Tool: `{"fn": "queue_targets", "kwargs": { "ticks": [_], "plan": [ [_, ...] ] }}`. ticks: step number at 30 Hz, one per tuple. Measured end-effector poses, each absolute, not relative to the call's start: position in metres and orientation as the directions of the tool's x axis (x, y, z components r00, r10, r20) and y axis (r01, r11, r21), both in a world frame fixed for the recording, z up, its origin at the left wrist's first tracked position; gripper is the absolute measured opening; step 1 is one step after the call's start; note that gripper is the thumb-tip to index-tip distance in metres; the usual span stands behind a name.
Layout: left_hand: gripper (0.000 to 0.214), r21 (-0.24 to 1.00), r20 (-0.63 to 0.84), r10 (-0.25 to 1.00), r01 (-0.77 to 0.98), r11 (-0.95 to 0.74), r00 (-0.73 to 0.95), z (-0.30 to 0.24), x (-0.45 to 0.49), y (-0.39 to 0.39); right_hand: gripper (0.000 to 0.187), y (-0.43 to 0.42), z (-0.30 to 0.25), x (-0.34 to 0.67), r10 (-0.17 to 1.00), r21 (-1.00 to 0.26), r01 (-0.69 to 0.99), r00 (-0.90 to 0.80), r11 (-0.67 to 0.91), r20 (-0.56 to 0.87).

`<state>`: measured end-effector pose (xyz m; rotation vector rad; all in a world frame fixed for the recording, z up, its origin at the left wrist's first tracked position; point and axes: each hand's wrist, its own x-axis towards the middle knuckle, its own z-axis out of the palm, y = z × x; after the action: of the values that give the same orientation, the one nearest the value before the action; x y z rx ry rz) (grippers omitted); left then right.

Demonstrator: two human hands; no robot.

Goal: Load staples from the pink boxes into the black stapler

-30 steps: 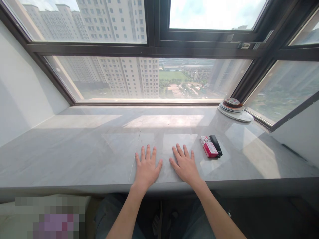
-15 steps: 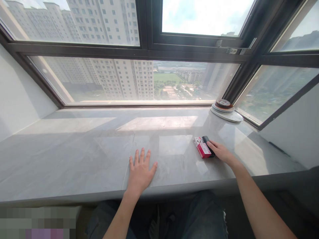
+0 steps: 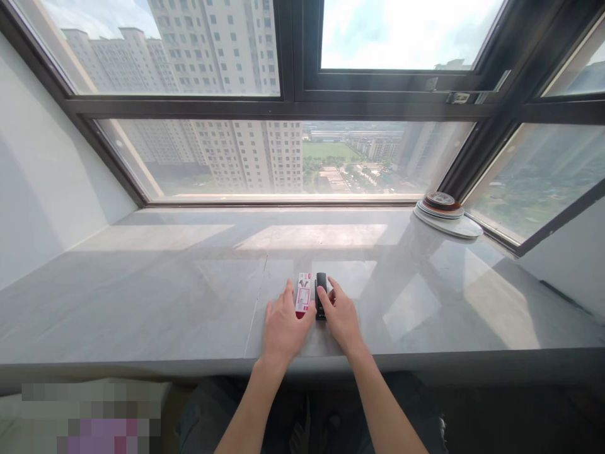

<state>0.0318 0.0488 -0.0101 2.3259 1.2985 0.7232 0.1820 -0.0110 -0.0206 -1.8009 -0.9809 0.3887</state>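
Note:
A small red and white box (image 3: 303,292) and a slim black device (image 3: 321,284) lie side by side on the grey marble sill (image 3: 142,296), in front of me near its front edge. My left hand (image 3: 282,329) lies flat on the sill with fingers stretched out, its thumb against the near left side of the box. My right hand (image 3: 341,318) has its thumb laid over the black device and its fingers along the device's right side, gripping it.
A stack of round plates or coasters (image 3: 447,213) sits in the far right corner of the sill by the dark window frame (image 3: 293,107). White walls close the sill on the left and right. My legs show below the sill's edge.
My right hand reached to the box and black device at the right and brought both leftward to the middle. My left hand now touches the box.

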Motion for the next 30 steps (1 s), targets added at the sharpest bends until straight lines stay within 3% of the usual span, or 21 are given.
{"fn": "queue_targets", "kwargs": {
  "ticks": [3, 8, 17, 24, 30],
  "plan": [
    [0.070, 0.486, 0.350, 0.870, 0.728, -0.484, 0.346, -0.011, 0.038, 0.046, 0.069, -0.023, -0.024, 0.186, 0.719, -0.887, 0.422, 0.674, -0.187, 0.169],
    [0.034, 0.497, 0.354, 0.876, 0.728, -0.473, 0.327, -0.015, 0.015, 0.050, 0.067, -0.055, -0.029, 0.210, 0.711, -0.902, 0.385, 0.689, -0.195, 0.140],
    [0.035, 0.508, 0.396, 0.893, 0.759, -0.407, 0.213, -0.015, -0.016, 0.111, 0.070, -0.059, -0.026, 0.207, 0.708, -0.909, 0.368, 0.694, -0.194, 0.130],
    [0.035, 0.497, 0.533, 0.843, 0.781, -0.379, 0.070, -0.011, -0.055, 0.100, 0.071, -0.059, -0.020, 0.207, 0.701, -0.910, 0.365, 0.702, -0.199, 0.128],
    [0.032, 0.355, 0.521, 0.850, 0.888, -0.292, 0.072, -0.022, -0.086, 0.074, 0.069, -0.057, -0.024, 0.207, 0.710, -0.891, 0.399, 0.691, -0.218, 0.135]
  ]
}}
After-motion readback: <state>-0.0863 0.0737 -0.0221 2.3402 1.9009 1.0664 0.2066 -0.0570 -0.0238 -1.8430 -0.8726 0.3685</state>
